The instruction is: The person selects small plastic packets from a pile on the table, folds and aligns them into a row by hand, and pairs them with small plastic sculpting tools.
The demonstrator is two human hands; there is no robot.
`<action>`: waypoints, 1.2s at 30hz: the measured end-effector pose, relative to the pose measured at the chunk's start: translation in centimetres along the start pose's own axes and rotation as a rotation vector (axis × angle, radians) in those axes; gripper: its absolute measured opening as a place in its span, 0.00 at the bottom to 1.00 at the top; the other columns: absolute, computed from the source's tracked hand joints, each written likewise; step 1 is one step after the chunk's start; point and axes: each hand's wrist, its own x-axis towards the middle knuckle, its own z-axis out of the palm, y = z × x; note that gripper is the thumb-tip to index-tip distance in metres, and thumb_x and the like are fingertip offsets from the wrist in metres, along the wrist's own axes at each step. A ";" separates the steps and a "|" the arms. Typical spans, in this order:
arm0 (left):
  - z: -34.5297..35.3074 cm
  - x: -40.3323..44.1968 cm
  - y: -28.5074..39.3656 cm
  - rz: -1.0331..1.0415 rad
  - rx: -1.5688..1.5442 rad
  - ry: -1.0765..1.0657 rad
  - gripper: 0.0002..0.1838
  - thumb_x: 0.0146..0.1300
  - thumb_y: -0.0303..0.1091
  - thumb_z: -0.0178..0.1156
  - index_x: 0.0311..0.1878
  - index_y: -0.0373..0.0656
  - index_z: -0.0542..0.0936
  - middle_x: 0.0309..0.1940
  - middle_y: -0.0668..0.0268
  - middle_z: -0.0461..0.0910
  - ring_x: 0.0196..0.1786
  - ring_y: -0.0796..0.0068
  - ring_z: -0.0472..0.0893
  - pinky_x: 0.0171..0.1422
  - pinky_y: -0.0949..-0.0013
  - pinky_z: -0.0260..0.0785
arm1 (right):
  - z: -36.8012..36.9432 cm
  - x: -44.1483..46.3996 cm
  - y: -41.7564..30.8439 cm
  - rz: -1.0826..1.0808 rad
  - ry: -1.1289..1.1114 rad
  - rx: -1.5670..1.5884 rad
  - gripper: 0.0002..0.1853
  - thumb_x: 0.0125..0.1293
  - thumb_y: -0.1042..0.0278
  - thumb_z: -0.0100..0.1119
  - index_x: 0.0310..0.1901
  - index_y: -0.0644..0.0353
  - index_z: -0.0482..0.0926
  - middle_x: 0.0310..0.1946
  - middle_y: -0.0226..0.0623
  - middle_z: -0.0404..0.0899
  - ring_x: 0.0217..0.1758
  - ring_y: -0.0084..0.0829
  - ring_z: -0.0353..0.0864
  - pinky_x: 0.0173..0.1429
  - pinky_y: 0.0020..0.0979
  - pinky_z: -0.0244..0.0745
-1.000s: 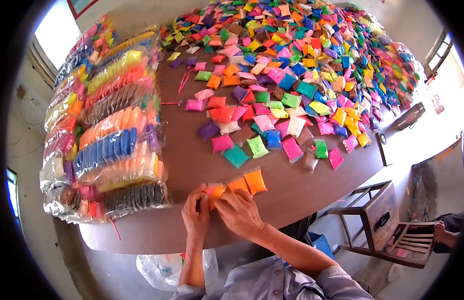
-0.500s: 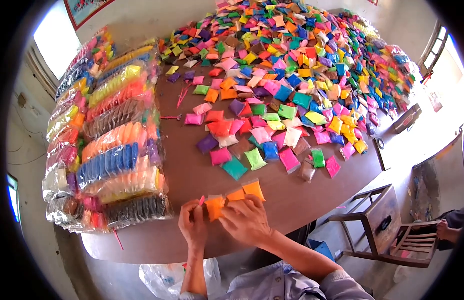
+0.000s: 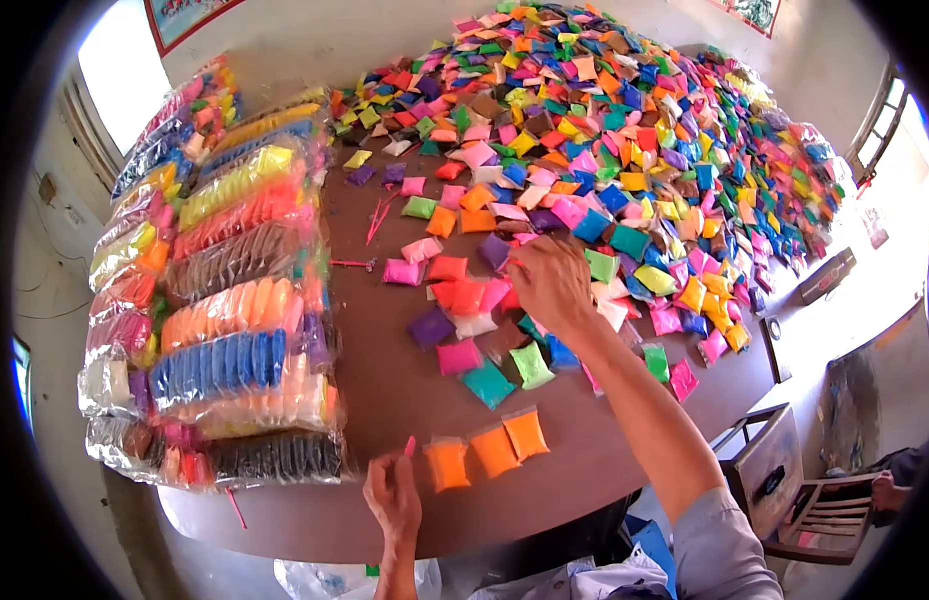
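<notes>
Clock positions refer to the centre of the view. The left hand [image 3: 393, 500], at 7 o'clock, is half curled; thumb and fingers pinch a slim pink strip [image 3: 411, 447]. To its right, at 6 o'clock, three orange packets [image 3: 495, 451] lie flat; the right-hand two touch. The right hand [image 3: 553, 287], just off centre toward 3 o'clock, reaches over loose packets, fingers bent; whether it grips one cannot be determined.

On the bench [image 3: 605, 430], clear bags [image 3: 217, 365] at 9 o'clock contain colour-sorted rows. Mixed packets form a heap [image 3: 585, 110] at 1 o'clock. A wooden chair [image 3: 750, 470] stands at 4 o'clock, another person's hand [image 3: 890, 493] near its backrest.

A framed picture [image 3: 188, 15] hangs between 10 and 11 o'clock, its detail illegible.
</notes>
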 end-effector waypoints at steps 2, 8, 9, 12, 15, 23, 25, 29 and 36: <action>-0.1 0.1 0.2 -0.048 -0.022 -0.018 0.03 0.72 0.25 0.62 0.42 0.36 0.81 0.26 0.69 0.80 0.27 0.88 0.68 0.29 0.77 0.59 | 2.0 2.6 1.1 -0.025 0.065 0.000 0.07 0.63 0.65 0.66 0.40 0.54 0.87 0.41 0.36 0.84 0.49 0.42 0.84 0.58 0.46 0.71; 0.0 0.2 0.0 -0.016 0.024 -0.012 0.02 0.71 0.25 0.63 0.40 0.38 0.82 0.24 0.73 0.79 0.23 0.89 0.65 0.27 0.77 0.56 | 8.2 8.1 3.1 -0.011 -0.038 -0.072 0.15 0.60 0.59 0.69 0.46 0.56 0.87 0.49 0.37 0.84 0.57 0.43 0.81 0.61 0.47 0.68; -0.1 0.2 0.2 -0.024 0.047 -0.023 0.02 0.71 0.25 0.63 0.40 0.38 0.82 0.23 0.73 0.78 0.23 0.89 0.65 0.27 0.78 0.56 | 9.0 8.9 3.1 -0.026 -0.033 -0.087 0.17 0.60 0.57 0.71 0.47 0.56 0.87 0.50 0.37 0.84 0.58 0.42 0.81 0.62 0.48 0.67; -0.5 0.7 1.9 -0.059 0.105 -0.079 0.06 0.74 0.30 0.64 0.46 0.37 0.83 0.33 0.66 0.83 0.32 0.79 0.75 0.36 0.71 0.68 | 12.0 11.0 3.8 -0.013 -0.057 -0.097 0.21 0.59 0.53 0.72 0.51 0.56 0.86 0.54 0.37 0.83 0.63 0.40 0.79 0.65 0.48 0.65; -0.5 1.3 2.0 0.047 0.155 -0.094 0.07 0.75 0.30 0.65 0.49 0.37 0.85 0.38 0.61 0.87 0.38 0.74 0.82 0.42 0.68 0.75 | 14.2 11.8 4.7 0.003 -0.090 -0.120 0.21 0.60 0.53 0.71 0.51 0.57 0.86 0.54 0.37 0.84 0.64 0.39 0.79 0.66 0.47 0.65; -1.0 -0.7 -1.7 -0.089 0.142 -0.091 0.07 0.77 0.29 0.61 0.49 0.35 0.80 0.40 0.59 0.87 0.43 0.74 0.85 0.48 0.72 0.78 | 12.3 12.3 5.0 -0.004 0.177 0.033 0.10 0.65 0.67 0.61 0.46 0.54 0.87 0.38 0.43 0.88 0.42 0.47 0.88 0.46 0.48 0.80; -0.8 0.0 -0.4 -0.065 0.084 -0.094 0.07 0.77 0.31 0.62 0.47 0.35 0.81 0.39 0.60 0.87 0.41 0.75 0.84 0.47 0.72 0.77 | 11.0 11.5 4.1 0.056 0.437 0.231 0.10 0.72 0.65 0.59 0.47 0.60 0.84 0.36 0.48 0.87 0.38 0.45 0.88 0.42 0.43 0.81; -0.5 0.6 1.0 0.085 0.168 -0.050 0.13 0.77 0.38 0.63 0.44 0.35 0.83 0.36 0.58 0.86 0.37 0.68 0.83 0.44 0.66 0.77 | 3.1 5.3 2.7 0.472 0.207 0.780 0.12 0.77 0.65 0.55 0.49 0.65 0.83 0.26 0.34 0.80 0.29 0.25 0.82 0.34 0.29 0.72; -0.6 0.4 1.2 0.092 0.169 -0.055 0.19 0.76 0.45 0.65 0.61 0.44 0.86 0.47 0.56 0.86 0.44 0.60 0.84 0.49 0.60 0.78 | -6.7 -14.1 -0.1 1.220 0.271 1.635 0.13 0.79 0.61 0.49 0.57 0.57 0.77 0.44 0.34 0.85 0.41 0.26 0.89 0.33 0.26 0.75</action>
